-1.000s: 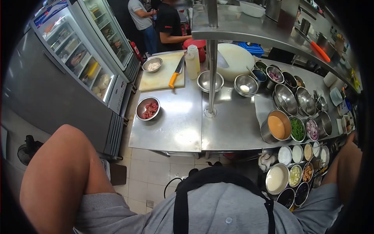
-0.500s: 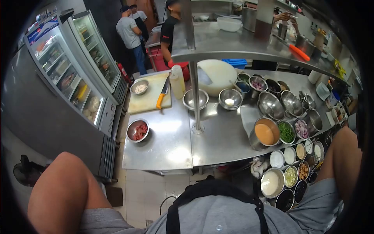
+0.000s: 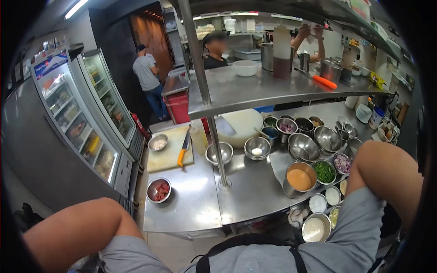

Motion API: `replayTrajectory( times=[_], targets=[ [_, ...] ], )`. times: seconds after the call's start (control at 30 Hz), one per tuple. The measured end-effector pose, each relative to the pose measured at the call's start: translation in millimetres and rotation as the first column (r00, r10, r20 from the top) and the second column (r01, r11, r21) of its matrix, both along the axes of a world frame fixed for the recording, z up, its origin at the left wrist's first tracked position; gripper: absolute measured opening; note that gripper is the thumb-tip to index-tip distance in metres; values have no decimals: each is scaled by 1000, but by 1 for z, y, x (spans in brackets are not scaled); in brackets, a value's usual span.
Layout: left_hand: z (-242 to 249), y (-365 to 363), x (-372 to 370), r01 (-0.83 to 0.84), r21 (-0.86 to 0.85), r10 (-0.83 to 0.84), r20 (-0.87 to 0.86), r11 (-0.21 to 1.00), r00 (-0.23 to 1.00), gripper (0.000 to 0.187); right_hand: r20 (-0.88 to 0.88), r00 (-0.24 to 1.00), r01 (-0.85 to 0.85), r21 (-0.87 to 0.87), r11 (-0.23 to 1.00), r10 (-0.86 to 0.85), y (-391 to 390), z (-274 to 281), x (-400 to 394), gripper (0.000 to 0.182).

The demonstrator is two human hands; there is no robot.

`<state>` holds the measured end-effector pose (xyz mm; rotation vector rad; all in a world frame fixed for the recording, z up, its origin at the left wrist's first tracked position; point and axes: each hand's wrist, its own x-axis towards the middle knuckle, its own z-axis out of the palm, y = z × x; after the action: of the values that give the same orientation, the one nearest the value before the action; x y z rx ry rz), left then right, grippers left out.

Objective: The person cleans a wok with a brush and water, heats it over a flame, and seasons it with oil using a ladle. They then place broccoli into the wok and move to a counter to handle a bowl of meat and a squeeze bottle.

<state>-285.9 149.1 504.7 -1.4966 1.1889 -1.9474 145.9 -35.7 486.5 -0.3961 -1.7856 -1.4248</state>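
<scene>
Here neither hand shows, only raised bare arms, so each grip cannot be told. Nearest the right arm (image 3: 387,168), a pot of orange sauce (image 3: 299,179) stands on the tabletop (image 3: 191,200) beside chopped greens (image 3: 324,171).

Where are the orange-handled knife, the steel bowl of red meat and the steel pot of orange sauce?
Orange-handled knife (image 3: 181,157): head view, on its orange handle.
Steel bowl of red meat (image 3: 150,193): head view, on its left rim.
Steel pot of orange sauce (image 3: 288,189): head view, on its outer wall.
</scene>
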Motion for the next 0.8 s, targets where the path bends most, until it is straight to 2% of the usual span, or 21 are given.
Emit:
replayTrajectory(
  times=[0.07,0.1,0.17,0.2,0.23,0.27,0.3,0.33,0.37,0.4,0.43,0.47,0.5,0.53,0.57,0.6,0.63,0.67,0.73,0.77,0.8],
  targets=[
    [7,26,-5,185,-184,-173,82,965,982,48,2,1000,5,12,1000,-5,1,-8,8,41],
    [-9,63,-29,2,-360,-60,-150,933,987,43,-12,1000,10,1,1000,-10,7,-12,15,41],
    [-20,128,-16,26,-636,-130,-117,772,985,33,-82,995,54,-86,995,-61,33,-23,44,41],
    [-26,160,-9,39,-747,-171,-100,663,980,33,-300,947,-140,-69,988,113,89,-34,41,38],
    [-39,209,24,-58,-715,106,22,697,994,36,-505,823,-341,-70,938,261,146,-45,40,35],
    [-57,224,73,147,-840,-196,49,523,979,27,-671,672,-485,-78,871,314,192,-50,41,32],
    [-67,242,99,98,-933,-364,-38,347,931,23,-799,543,-561,-114,820,260,236,-53,46,30],
    [-80,260,132,10,-991,-319,-33,134,947,27,-876,470,-564,-207,799,105,279,-57,55,28],
    [-93,270,160,-120,-992,-327,-128,43,936,29,-842,470,-457,-488,744,-263,315,-64,81,41],
    [-105,287,186,-273,-961,-313,-248,-39,917,42,-808,479,-313,-523,793,-344,345,-80,84,54],
    [-129,346,214,-404,-914,-247,-385,-30,889,55,-757,453,-321,-631,706,-471,367,-100,95,57],
    [-137,332,237,-463,-883,-247,-433,-75,867,59,-690,426,-330,-721,610,-585,386,-113,106,60],
    [-150,355,256,-497,-868,-311,-470,-6,826,49,-633,401,-264,-772,578,-662,395,-128,110,61],
    [-150,351,262,-492,-871,-315,-469,9,825,49,-571,368,-199,-819,537,-734,397,-143,106,62],
    [-155,342,264,-467,-877,-570,-328,-112,753,41,-576,364,-188,-815,548,-732,392,-147,96,62],
    [-156,337,266,-468,-853,-764,-138,-231,630,35,-541,310,-115,-838,534,-782,388,-147,80,59],
    [-155,338,268,-462,-860,-766,-143,-218,627,35,-508,250,-47,-857,513,-824,386,-142,73,56],
    [-155,341,266,-480,-852,-765,-163,-210,623,29,-514,246,-48,-853,519,-822,387,-137,75,56],
    [-160,344,259,-511,-833,-764,-185,-211,617,25,-453,213,-66,-891,450,-866,391,-134,77,45],
    [-159,343,258,-533,-823,-801,-179,-197,571,23,-407,197,-78,-913,400,-892,391,-129,76,39],
    [-157,343,258,-553,-814,-835,-170,-181,523,22,-408,195,-74,-913,401,-892,396,-130,80,39]
  ],
)
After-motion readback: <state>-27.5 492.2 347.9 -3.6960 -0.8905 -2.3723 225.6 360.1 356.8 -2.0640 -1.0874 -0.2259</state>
